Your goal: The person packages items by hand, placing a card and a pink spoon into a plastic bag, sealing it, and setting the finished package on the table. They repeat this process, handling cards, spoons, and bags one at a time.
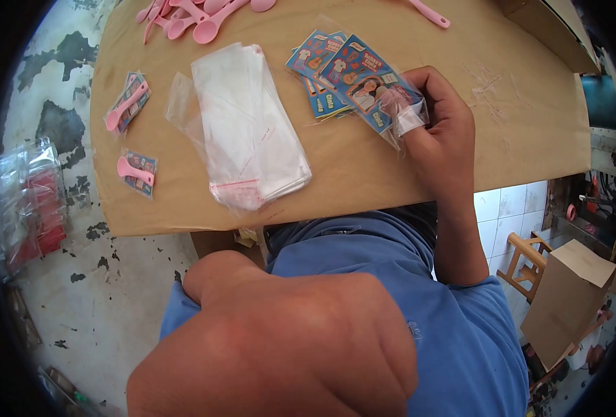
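Note:
My right hand (pixel 441 132) pinches a blue printed card packet (pixel 370 80) in a clear plastic sleeve, with the thumb pressed on its front. White tape (pixel 409 119) wraps that thumb. Beneath and left of the packet, similar blue cards (pixel 318 55) lie fanned on the brown-covered table (pixel 349 167). Very close to the camera, my left hand (pixel 280 340) fills the lower middle of the view with its back showing; its fingers are hidden. Left of the cards sits a stack of clear plastic bags (pixel 249 125).
Several pink spoons (pixel 207 31) are heaped at the far edge, and another pink handle (pixel 429 14) lies to their right. Two small packets with pink spoons (pixel 137 172) rest at the left. Clear scraps (pixel 485 87) lie at right, near a cardboard box (pixel 554 28).

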Available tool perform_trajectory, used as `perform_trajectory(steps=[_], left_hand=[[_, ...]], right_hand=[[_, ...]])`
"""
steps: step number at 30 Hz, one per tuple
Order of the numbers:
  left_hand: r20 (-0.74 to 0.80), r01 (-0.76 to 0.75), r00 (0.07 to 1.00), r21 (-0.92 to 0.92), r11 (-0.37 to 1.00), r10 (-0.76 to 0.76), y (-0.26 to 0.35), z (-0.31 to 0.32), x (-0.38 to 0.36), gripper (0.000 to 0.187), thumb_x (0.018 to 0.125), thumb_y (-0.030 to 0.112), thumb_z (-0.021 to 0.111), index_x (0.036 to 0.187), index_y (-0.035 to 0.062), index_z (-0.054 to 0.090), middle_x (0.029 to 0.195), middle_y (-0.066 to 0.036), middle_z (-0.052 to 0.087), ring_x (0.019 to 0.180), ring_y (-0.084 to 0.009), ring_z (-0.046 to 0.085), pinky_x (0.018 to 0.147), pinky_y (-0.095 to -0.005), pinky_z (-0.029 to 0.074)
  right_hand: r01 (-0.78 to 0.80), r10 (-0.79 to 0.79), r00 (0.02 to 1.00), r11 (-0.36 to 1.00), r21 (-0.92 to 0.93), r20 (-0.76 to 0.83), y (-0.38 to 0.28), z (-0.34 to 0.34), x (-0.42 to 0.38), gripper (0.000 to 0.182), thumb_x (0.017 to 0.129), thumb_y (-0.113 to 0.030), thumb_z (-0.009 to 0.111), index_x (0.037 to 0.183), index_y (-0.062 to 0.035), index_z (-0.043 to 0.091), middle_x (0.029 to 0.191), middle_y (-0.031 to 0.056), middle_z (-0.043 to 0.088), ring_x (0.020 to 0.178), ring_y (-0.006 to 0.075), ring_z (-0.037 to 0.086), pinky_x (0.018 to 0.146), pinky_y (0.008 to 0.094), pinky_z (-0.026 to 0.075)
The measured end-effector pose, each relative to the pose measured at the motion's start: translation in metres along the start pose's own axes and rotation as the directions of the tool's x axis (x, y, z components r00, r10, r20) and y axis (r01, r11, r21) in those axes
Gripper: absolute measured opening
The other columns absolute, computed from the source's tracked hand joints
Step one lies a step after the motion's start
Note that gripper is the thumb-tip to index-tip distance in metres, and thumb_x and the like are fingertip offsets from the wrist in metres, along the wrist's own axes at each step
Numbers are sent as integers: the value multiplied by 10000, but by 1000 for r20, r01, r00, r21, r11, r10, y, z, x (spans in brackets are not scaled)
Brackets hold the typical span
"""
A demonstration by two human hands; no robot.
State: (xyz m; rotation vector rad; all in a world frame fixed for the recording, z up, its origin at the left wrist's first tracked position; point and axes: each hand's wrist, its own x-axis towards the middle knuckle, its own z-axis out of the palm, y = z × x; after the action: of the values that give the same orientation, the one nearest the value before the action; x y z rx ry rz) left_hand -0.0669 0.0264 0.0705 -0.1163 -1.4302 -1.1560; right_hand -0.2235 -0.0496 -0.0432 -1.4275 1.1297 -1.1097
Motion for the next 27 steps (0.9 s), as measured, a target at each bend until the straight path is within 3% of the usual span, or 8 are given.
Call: perform_trajectory(steps=[14,20,23,27], left_hand=[[-78,31,996,-25,999,-33,14,-11,2,422,1089,449,520,1511,462,504,569,58,523,423,-60,364,428,-221,230],[-97,47,994,-49,998,-52,16,-12,1,425,1086,454,525,1510,463,505,569,59,522,425,-60,369,429,-219,234],[-94,52,994,-55,997,-57,15,-13,0,426,1085,456,528,1510,464,505,570,59,521,426,-60,372,430,-218,236],[-74,60,995,-71,996,-65,11,-13,2,428,1082,458,531,1510,465,506,570,60,520,428,-60,375,432,-216,238]], right_hand=[[53,-55,998,990,-134,-8,-2,-2,2,194,921,-172,757,954,-6,663,694,26,601,604,76,493,553,266,414],[4,-1,1000,995,-98,29,-2,-4,1,175,953,-156,746,977,-6,659,765,-31,608,665,13,487,568,218,381],[37,-33,999,989,-144,26,-2,-5,2,180,923,-144,720,996,4,649,765,67,627,608,108,515,567,283,442],[22,-20,1000,995,-99,18,0,-3,1,177,933,-142,731,991,5,653,757,28,617,632,67,508,569,253,420]])
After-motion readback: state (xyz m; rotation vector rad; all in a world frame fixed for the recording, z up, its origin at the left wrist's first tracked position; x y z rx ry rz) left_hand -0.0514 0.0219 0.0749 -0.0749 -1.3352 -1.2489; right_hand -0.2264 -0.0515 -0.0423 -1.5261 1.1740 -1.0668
